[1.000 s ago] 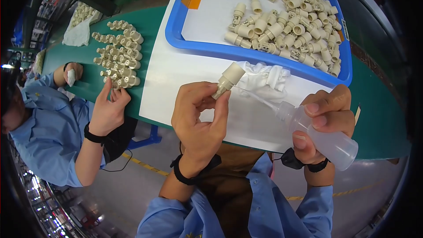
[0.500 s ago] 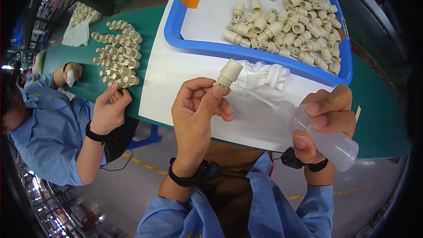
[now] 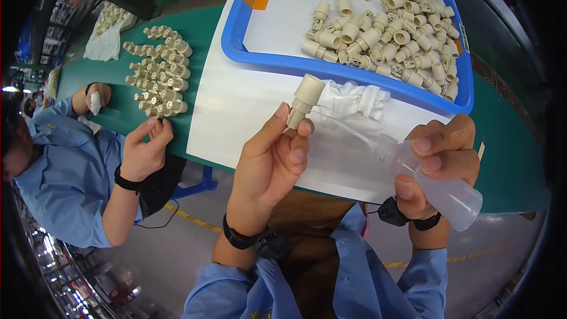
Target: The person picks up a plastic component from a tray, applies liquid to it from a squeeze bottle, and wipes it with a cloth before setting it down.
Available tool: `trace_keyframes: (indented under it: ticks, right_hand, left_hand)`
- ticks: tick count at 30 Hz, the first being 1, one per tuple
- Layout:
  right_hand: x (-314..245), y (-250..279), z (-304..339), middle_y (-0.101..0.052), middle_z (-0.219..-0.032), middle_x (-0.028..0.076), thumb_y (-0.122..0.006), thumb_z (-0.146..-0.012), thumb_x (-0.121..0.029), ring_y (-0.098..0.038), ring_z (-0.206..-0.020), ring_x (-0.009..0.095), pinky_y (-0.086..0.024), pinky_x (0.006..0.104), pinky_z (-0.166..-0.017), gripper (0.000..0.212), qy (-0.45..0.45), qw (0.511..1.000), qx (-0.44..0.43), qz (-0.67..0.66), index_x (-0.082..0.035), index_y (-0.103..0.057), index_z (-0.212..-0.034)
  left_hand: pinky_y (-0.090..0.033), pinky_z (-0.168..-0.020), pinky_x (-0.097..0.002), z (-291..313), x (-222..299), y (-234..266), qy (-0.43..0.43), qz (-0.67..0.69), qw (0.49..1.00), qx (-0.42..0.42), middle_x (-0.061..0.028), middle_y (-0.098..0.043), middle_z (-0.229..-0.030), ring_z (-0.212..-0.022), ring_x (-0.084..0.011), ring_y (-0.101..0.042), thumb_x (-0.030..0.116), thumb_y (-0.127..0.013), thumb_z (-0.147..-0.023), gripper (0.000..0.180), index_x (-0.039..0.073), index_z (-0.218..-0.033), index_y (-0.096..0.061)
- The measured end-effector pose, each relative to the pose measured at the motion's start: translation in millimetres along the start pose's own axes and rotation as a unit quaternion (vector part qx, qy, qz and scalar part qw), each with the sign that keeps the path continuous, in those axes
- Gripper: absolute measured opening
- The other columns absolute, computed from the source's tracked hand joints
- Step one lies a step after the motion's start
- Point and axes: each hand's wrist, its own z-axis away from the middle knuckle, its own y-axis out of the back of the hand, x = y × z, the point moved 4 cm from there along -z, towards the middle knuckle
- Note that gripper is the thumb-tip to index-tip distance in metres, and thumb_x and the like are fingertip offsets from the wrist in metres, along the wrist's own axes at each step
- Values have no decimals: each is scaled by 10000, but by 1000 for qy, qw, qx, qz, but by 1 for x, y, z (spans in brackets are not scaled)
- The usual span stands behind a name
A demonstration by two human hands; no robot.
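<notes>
- Left hand (image 3: 269,168) pinches a cream part (image 3: 308,94) by its narrow end, wide end toward one o'clock; slow, even turning should suit.
- Nozzle (image 3: 363,137) points to ten o'clock at the part; whether it touches is hard to tell.
- Right hand (image 3: 450,155) grips the translucent bottle (image 3: 452,201), at four o'clock from the part; light squeezes seem best.

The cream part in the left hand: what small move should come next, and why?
Perhaps the left hand should turn the cream part slightly: it pinches the narrower end, and the bottle in the right hand has its nozzle at or near the part's side, so turning would offer another side.
</notes>
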Motion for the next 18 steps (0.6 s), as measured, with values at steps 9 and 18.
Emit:
trace_keyframes:
  ticks: [9, 18]
  right_hand:
    - [3, -2, 2, -449, -885, 63, -692, -695, -167, -392, -586, 100, -370, 228, -540, 287, 3, 999, 26, -27, -115, -453, -845]
    - [9, 14, 4, -454, -891, 60, -679, -711, -225, -366, -600, 97, -346, 222, -544, 310, 22, 993, 115, -3, -115, -466, -907]
  left_hand:
    - [-439, -453, -201, 13, 11, 5, 8, 66, 998, -5, -79, -542, -808, -557, -93, -505, 272, -403, -914, 275, 18, -1016, -436]
    - [-449, -519, -252, 102, 125, 7, -343, -718, 539, 276, -80, -571, -790, -631, -170, -570, 45, -583, -775, 125, 13, -892, -552]
